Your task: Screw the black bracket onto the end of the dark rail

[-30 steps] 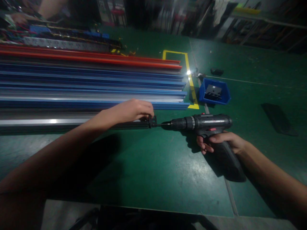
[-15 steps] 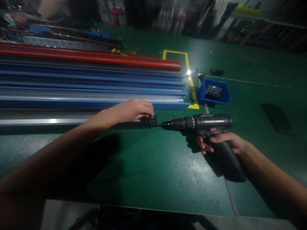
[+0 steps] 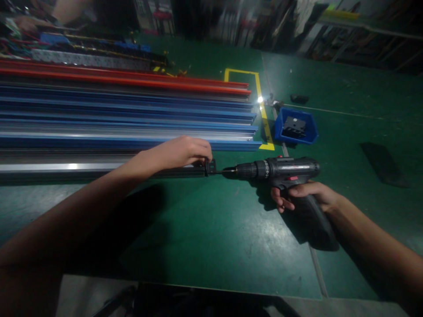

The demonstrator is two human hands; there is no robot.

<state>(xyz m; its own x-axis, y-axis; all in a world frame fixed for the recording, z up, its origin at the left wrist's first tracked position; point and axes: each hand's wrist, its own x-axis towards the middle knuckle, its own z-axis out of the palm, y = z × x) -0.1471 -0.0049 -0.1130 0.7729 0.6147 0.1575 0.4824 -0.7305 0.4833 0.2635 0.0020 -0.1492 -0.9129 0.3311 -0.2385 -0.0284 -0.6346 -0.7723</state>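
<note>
In my right hand point(image 3: 310, 196) is a black cordless drill point(image 3: 284, 169), its grip wrapped by my fingers and its bit pointing left. The tip of the bit meets a small black end bracket point(image 3: 210, 166) at the right end of a dark metal rail point(image 3: 178, 173). My left hand point(image 3: 188, 152) is closed around that bracket from above, with the fingertips pinching its top. The forearm crosses over the rail and hides part of it. Whether a screw sits at the bit's tip is too small to tell.
Behind the rail lie several blue profiles point(image 3: 132, 119) and a red one point(image 3: 132, 77). A blue bin point(image 3: 312, 132) with black metal parts stands at the right, near yellow tape point(image 3: 264, 119). Farther right is a dark flat object point(image 3: 383, 163). Another person's hand point(image 3: 28, 24) is at the far left.
The other person's hand at the far left has shifted slightly. My hands, the drill and the bracket look the same.
</note>
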